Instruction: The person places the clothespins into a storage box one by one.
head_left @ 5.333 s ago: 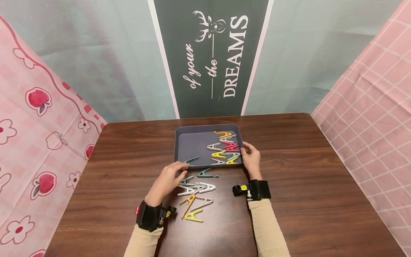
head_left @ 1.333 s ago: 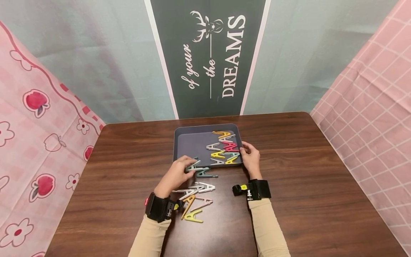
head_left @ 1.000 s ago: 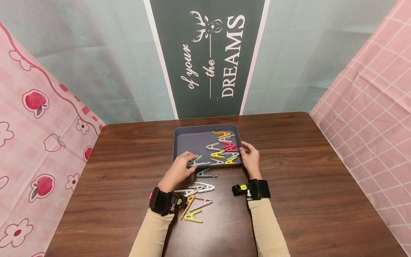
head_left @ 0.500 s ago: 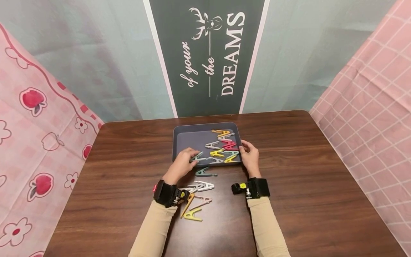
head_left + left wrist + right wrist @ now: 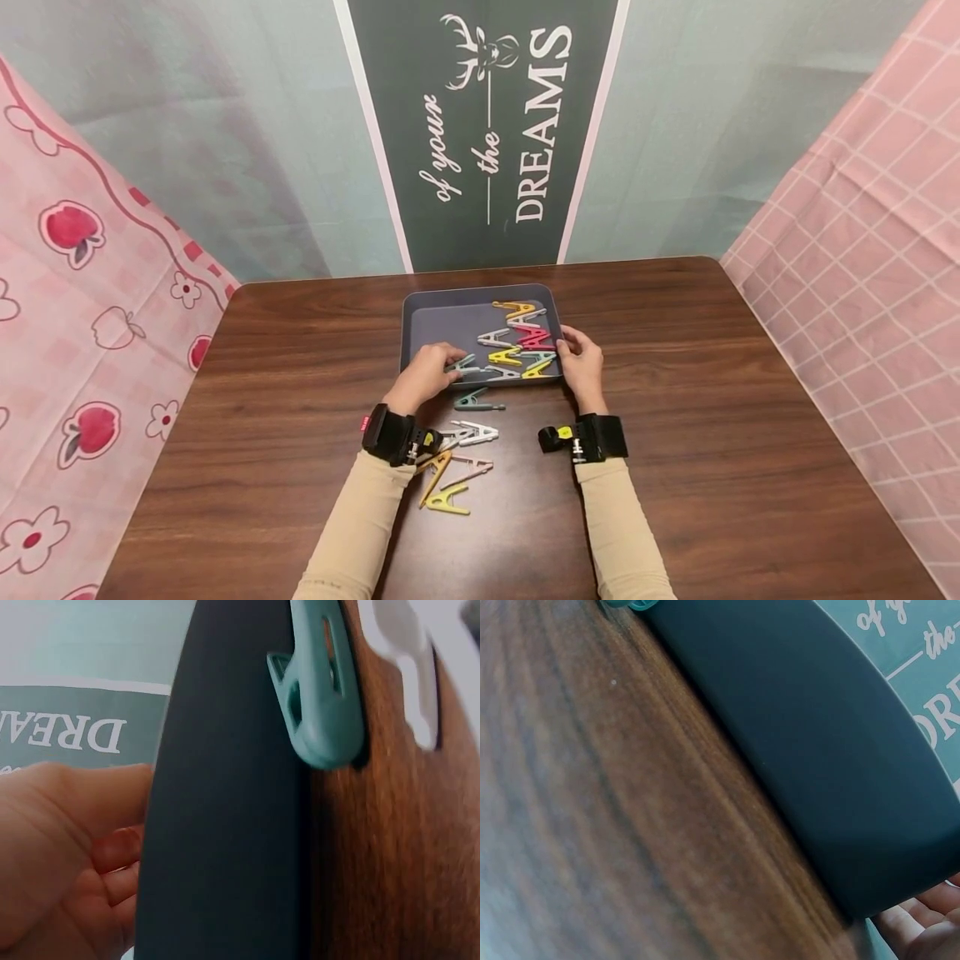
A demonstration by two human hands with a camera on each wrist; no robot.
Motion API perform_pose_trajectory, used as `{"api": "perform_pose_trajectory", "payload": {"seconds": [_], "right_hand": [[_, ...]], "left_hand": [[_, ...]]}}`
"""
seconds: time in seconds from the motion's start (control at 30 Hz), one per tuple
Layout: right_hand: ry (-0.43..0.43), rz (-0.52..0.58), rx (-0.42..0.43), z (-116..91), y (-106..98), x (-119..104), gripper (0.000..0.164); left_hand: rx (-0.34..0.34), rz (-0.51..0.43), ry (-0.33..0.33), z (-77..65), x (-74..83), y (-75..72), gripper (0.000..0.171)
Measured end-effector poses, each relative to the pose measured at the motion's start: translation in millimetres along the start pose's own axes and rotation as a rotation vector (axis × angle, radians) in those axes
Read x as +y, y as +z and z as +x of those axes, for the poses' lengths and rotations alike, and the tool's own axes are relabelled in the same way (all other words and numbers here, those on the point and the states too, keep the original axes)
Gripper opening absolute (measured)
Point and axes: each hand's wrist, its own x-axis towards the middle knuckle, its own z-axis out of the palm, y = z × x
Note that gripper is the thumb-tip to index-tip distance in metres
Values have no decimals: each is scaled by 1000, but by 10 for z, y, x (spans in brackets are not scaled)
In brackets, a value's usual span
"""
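Observation:
My left hand (image 5: 429,375) reaches over the near wall of a dark grey tray (image 5: 442,321), pinching a pale green clothespin (image 5: 467,367) low at the tray's near left. In the left wrist view the tray wall hides the fingertips and that clothespin. My right hand (image 5: 584,367) grips the tray's right side near its front corner. Inside, at the right, lie several clothespins, among them red ones (image 5: 534,337), a yellow one (image 5: 505,357) and a grey one (image 5: 492,337). Just outside the near wall, a dark green clothespin (image 5: 478,402) lies on the table.
Nearer on the wooden table (image 5: 735,433) lie more clothespins: a white one (image 5: 477,432), an orange one (image 5: 435,477), a pink one (image 5: 470,469) and a yellow-green one (image 5: 447,501). The left wrist camera (image 5: 425,443) hangs over part of this pile. A printed curtain (image 5: 487,242) stands behind.
My left hand has brought the pale green clothespin from the table over the near wall and lowered it into the tray, moving right. The right hand keeps its grip on the tray.

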Motion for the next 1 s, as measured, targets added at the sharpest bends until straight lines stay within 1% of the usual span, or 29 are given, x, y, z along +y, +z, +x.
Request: {"api": "perform_pose_trajectory", "payload": {"seconds": [0.23,0.43,0.57,0.8,0.9,1.0], "right_hand": [[19,-8,-8,6,1,-12,30],[20,-30,-4,2,5,12,31],[15,-29,-1,-8,5,21,31],[2,-29,2,-8,4,20,31],[2,-28,0,-16,3,10,31],[11,-18,1,-27,-1,1,32]], "left_hand": [[-17,15,-3,48,-18,6,29],[-52,37,-44,54,22,1,28],[-60,38,-47,50,38,10,27],[-44,20,-38,33,40,10,24],[-36,32,-19,19,30,14,24],[-12,41,15,-1,20,15,23]]}}
